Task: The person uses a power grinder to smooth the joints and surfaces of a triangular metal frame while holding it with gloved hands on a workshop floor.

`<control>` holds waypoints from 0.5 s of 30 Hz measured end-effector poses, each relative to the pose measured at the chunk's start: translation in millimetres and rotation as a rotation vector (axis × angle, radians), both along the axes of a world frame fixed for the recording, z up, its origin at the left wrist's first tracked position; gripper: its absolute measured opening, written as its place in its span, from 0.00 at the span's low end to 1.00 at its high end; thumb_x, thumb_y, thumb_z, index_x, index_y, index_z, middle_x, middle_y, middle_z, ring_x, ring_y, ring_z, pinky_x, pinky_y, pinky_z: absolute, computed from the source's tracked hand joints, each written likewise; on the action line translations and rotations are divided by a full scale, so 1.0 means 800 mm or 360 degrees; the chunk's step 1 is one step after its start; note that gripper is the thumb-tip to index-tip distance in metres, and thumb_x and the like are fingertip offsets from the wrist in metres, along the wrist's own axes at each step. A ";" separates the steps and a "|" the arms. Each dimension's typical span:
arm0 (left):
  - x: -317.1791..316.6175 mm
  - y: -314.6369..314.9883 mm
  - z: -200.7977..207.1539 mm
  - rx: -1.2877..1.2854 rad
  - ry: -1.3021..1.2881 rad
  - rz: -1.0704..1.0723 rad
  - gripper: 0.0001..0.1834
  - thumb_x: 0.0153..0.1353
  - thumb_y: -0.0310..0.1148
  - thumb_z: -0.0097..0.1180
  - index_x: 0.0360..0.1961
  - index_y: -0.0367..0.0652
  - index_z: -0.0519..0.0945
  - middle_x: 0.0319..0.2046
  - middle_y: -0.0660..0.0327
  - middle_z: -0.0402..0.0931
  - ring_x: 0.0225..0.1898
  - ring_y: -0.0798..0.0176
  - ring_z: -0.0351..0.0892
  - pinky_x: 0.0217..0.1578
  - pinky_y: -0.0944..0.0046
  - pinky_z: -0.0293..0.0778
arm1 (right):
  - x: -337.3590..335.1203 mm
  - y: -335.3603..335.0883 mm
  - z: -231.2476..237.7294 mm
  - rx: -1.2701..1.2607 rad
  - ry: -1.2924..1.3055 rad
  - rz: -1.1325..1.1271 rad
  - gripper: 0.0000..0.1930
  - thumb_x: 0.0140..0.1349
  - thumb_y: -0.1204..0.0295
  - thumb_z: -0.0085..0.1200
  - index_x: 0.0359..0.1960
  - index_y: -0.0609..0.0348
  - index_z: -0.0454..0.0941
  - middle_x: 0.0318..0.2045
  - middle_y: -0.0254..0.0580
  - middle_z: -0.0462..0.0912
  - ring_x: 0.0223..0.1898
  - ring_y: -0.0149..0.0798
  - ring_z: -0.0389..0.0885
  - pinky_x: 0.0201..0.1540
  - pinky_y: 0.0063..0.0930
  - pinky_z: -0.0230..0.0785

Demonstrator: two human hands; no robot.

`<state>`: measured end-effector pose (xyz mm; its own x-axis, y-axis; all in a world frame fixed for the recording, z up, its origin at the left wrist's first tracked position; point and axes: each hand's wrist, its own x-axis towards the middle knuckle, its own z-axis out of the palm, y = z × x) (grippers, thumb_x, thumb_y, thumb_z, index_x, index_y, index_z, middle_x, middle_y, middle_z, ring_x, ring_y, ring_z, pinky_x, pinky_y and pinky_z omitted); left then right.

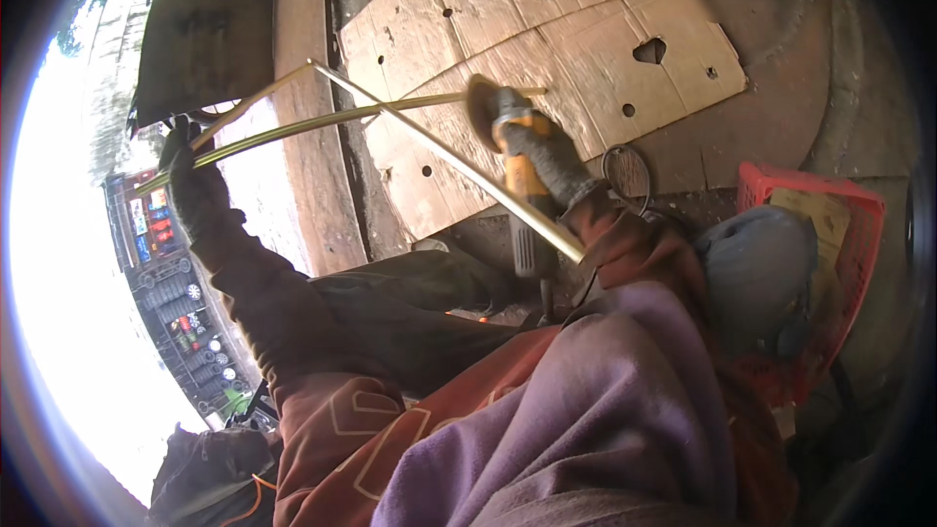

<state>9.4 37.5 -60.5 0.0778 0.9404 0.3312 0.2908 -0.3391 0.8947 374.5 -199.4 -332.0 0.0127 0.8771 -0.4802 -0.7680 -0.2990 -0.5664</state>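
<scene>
Dark-gloved, my left hand [195, 176] is closed round the left end of a thin metal frame made of long narrow bars. One bar [322, 122] runs from that hand across to the right. Another, paler bar [459, 166] slants from a corner at the top down toward my right forearm, crossing the first. In a grey glove, my right hand [549, 154] grips a yellow and grey angle grinder [524, 181]. Its round disc [481, 114] is beside the right part of the long bar; whether they touch, I cannot tell.
Flattened cardboard [576, 49] with punched holes lies on the floor beneath the bars. A red plastic crate [864, 234] stands at the right, by my knee. A dark panel [210, 29] is at the upper left, a wooden board [307, 137] below it. Bright daylight fills the left side.
</scene>
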 end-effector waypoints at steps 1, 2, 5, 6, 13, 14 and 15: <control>0.035 -0.017 0.002 0.0028 0.0029 0.0082 0.24 0.61 0.28 0.60 0.58 0.31 0.74 0.61 0.46 0.72 0.63 0.50 0.71 0.65 0.52 0.67 | -0.009 -0.003 0.008 0.0095 -0.0019 0.0033 0.17 0.58 0.63 0.68 0.45 0.56 0.81 0.33 0.33 0.83 0.32 0.29 0.81 0.36 0.26 0.76; 0.044 -0.021 -0.002 0.0032 0.0041 0.0119 0.25 0.61 0.28 0.60 0.59 0.30 0.73 0.62 0.46 0.71 0.64 0.50 0.71 0.66 0.52 0.67 | -0.017 -0.006 0.011 0.0077 0.0088 0.0014 0.17 0.57 0.62 0.69 0.44 0.56 0.81 0.33 0.32 0.83 0.32 0.29 0.80 0.37 0.26 0.75; 0.034 -0.036 -0.001 0.0066 0.0090 0.0057 0.20 0.69 0.27 0.52 0.60 0.30 0.73 0.57 0.50 0.74 0.58 0.56 0.75 0.60 0.59 0.73 | -0.012 -0.013 -0.004 -0.0056 -0.0016 0.0093 0.16 0.57 0.63 0.68 0.44 0.56 0.82 0.32 0.32 0.83 0.33 0.29 0.80 0.37 0.26 0.75; 0.030 -0.037 0.001 0.0074 0.0102 0.0013 0.19 0.71 0.27 0.49 0.60 0.31 0.73 0.56 0.51 0.75 0.57 0.58 0.76 0.58 0.61 0.75 | -0.005 -0.015 -0.021 -0.0046 -0.0204 0.0040 0.16 0.58 0.63 0.67 0.44 0.56 0.82 0.32 0.34 0.83 0.30 0.30 0.81 0.34 0.27 0.76; 0.038 -0.050 0.007 -0.0043 -0.0115 0.0024 0.29 0.58 0.21 0.58 0.62 0.25 0.67 0.62 0.44 0.69 0.63 0.47 0.72 0.69 0.48 0.65 | -0.016 0.003 0.016 0.0163 -0.0004 -0.0019 0.16 0.58 0.62 0.68 0.43 0.58 0.81 0.31 0.35 0.82 0.26 0.31 0.82 0.28 0.28 0.77; 0.054 -0.054 0.006 -0.0050 -0.0285 -0.0059 0.28 0.59 0.22 0.58 0.61 0.25 0.68 0.63 0.44 0.69 0.64 0.46 0.71 0.70 0.47 0.64 | -0.019 0.002 0.038 0.0172 0.0002 0.0076 0.18 0.58 0.62 0.68 0.45 0.59 0.80 0.32 0.35 0.83 0.27 0.30 0.81 0.29 0.28 0.77; 0.060 -0.062 0.009 -0.0053 -0.0451 -0.0130 0.27 0.60 0.23 0.57 0.61 0.25 0.69 0.63 0.44 0.69 0.64 0.45 0.70 0.71 0.46 0.62 | -0.023 0.001 0.049 0.0207 -0.0052 0.0170 0.19 0.58 0.63 0.68 0.47 0.59 0.79 0.32 0.35 0.82 0.27 0.30 0.81 0.30 0.27 0.78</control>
<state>57.6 -12.0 -53.5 0.0626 0.9455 0.3196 0.0005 -0.3203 0.9473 356.2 -198.3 -292.4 -0.0702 0.9291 -0.3632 -0.7165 -0.3003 -0.6297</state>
